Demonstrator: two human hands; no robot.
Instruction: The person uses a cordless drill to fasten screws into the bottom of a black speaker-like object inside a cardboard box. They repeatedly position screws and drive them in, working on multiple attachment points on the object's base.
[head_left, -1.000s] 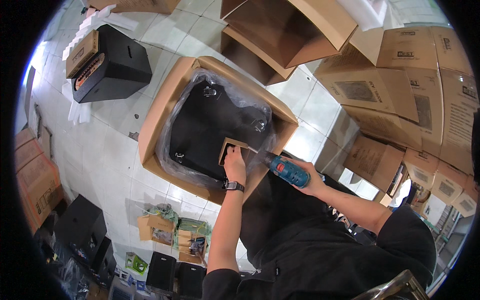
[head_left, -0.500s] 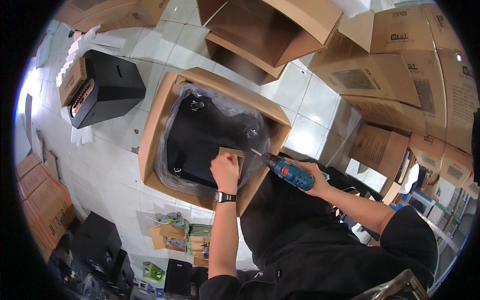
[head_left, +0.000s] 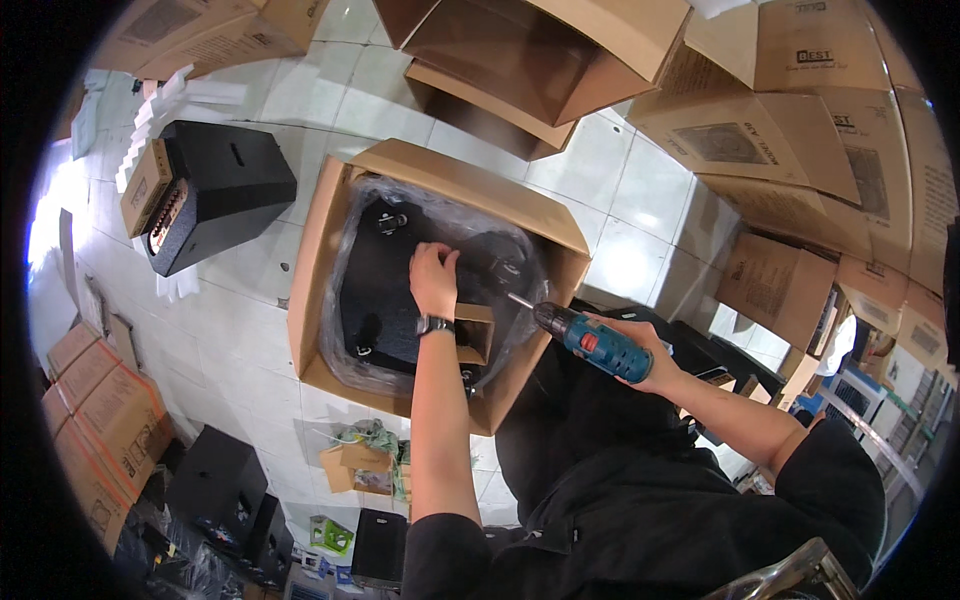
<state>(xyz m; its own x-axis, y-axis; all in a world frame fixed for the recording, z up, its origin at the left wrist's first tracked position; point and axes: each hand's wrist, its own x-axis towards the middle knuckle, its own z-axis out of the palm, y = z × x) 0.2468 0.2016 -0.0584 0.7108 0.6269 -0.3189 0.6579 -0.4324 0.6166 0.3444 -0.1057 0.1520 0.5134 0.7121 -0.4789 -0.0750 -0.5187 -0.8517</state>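
Reaching over the black panel (head_left: 380,290), the left hand (head_left: 434,280) hangs with its fingers bent and the thumb drawn close to them, and I cannot tell whether anything small is pinched there. The right hand (head_left: 650,355) is wrapped around the handle of a blue power drill (head_left: 605,345), whose slim bit (head_left: 521,300) points left and slightly far, across the right side of a large cardboard box (head_left: 470,190). The black panel lies inside that box, with crumpled clear plastic (head_left: 375,380) around its edges and casters showing near its corners, one at the far left (head_left: 390,222) and one at the near left (head_left: 365,350). A small open carton (head_left: 480,335) sits at the near right part of the panel, just beside the wrist that wears a dark watch (head_left: 435,324). On the pale tiled floor (head_left: 340,90), well apart to the far left, stands a black speaker cabinet (head_left: 240,185) with a flat carton (head_left: 147,188) against its left side. Another open box (head_left: 500,60) stands at the far side, stacked cartons (head_left: 800,150) fill the right, and strapped cartons (head_left: 110,420) stand at the near left
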